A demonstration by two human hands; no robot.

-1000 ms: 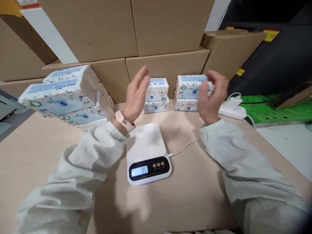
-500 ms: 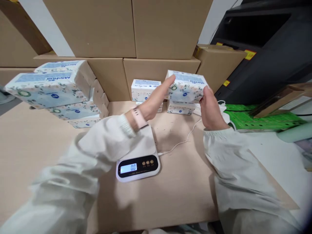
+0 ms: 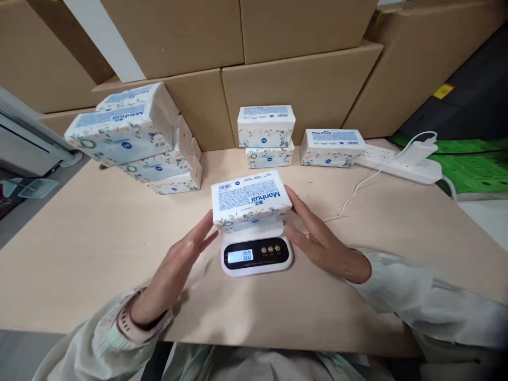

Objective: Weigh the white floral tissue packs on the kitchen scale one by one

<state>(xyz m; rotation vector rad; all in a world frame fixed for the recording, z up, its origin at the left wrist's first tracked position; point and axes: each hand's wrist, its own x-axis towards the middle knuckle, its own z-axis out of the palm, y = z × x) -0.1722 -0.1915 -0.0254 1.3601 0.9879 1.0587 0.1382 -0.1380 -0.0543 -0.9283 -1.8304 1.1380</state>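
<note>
Between my two hands is a white and pale-blue floral tissue pack [image 3: 250,198] marked "Manhua". My left hand [image 3: 186,259] presses its left end with the fingertips, and my right hand [image 3: 315,235] grips the right end. The pack is over the weighing plate of a white kitchen scale [image 3: 257,269], whose lit display reads 0.0. Whether its underside touches the plate is hidden.
Stacked tissue packs [image 3: 127,132] stand at the left. Two more packs [image 3: 265,127] are piled at the back, beside a single pack [image 3: 332,148]. A white power strip [image 3: 400,164] lies at the right. Cardboard boxes [image 3: 301,90] line the back of the table [image 3: 119,254].
Both hands have brought the tissue pack from the right-hand back pile toward me, over the scale. One pack is left where it was lifted. The view has shifted too.
</note>
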